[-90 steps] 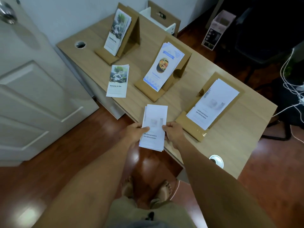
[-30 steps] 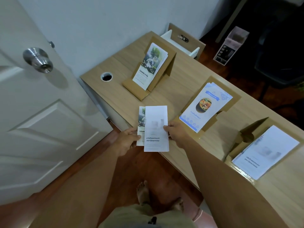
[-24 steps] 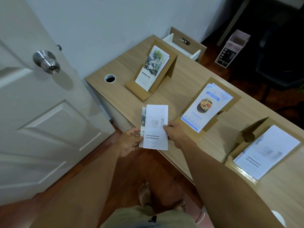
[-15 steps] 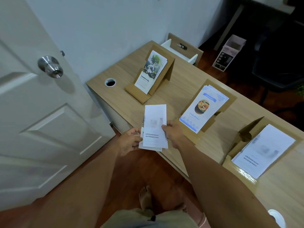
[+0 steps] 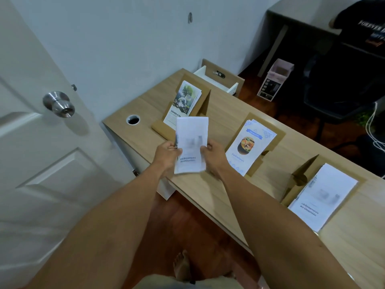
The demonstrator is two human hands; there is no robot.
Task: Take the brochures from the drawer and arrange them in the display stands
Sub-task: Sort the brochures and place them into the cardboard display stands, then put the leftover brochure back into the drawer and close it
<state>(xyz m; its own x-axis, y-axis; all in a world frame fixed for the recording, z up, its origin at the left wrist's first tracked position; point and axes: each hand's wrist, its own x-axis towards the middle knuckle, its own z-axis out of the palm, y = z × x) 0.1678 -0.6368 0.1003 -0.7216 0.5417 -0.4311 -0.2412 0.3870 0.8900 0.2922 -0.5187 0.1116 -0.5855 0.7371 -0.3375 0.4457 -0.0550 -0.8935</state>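
I hold a stack of brochures (image 5: 192,140) above the desk's front edge, a white one on top with a darker one peeking out at its left side. My left hand (image 5: 166,156) grips the stack's left edge and my right hand (image 5: 214,156) its right edge. Three cardboard display stands sit on the desk: the far stand (image 5: 203,101) holds tree brochures (image 5: 184,102), the middle stand (image 5: 270,134) holds blue brochures (image 5: 249,146), the near right stand (image 5: 300,180) holds white brochures (image 5: 323,197). The open drawer (image 5: 218,80) is at the desk's far end.
The wooden desk (image 5: 218,192) has a cable hole (image 5: 133,119) at its left corner. A white door with a metal knob (image 5: 59,104) stands close on the left. A small box (image 5: 275,80), a dark chair and white cables are on the floor at the right.
The tree brochures that lay flat on the desk have joined the stack under the white ones. Both hands have lifted the stack off the desk's edge toward the far stand.
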